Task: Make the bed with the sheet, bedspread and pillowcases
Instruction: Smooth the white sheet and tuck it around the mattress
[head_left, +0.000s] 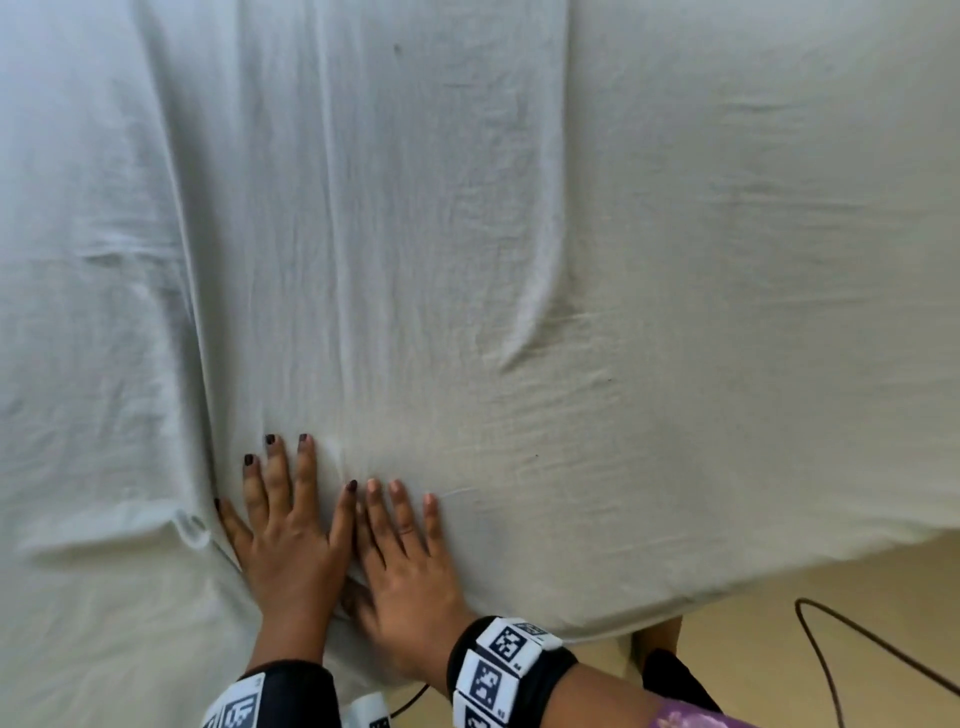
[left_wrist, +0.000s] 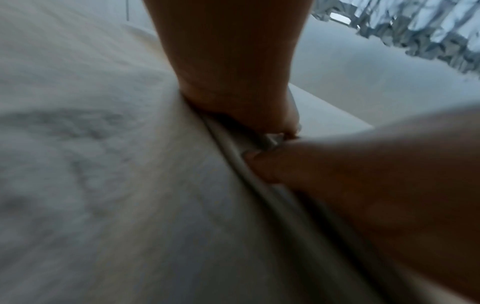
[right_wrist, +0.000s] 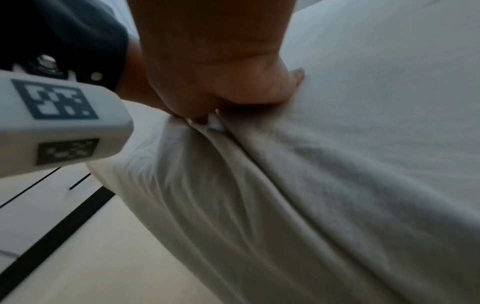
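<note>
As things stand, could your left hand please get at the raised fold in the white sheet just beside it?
Probably yes: the left hand lies flat on the white sheet, its little finger against that fold, with nothing between them.

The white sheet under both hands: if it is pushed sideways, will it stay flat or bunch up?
The sheet is probably floppy: long creases already run beside the left hand. It would likely bunch ahead of the flat right hand and slide easily.

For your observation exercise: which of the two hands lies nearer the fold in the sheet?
The left hand: its little finger touches the fold; the right hand lies beyond it.
</note>
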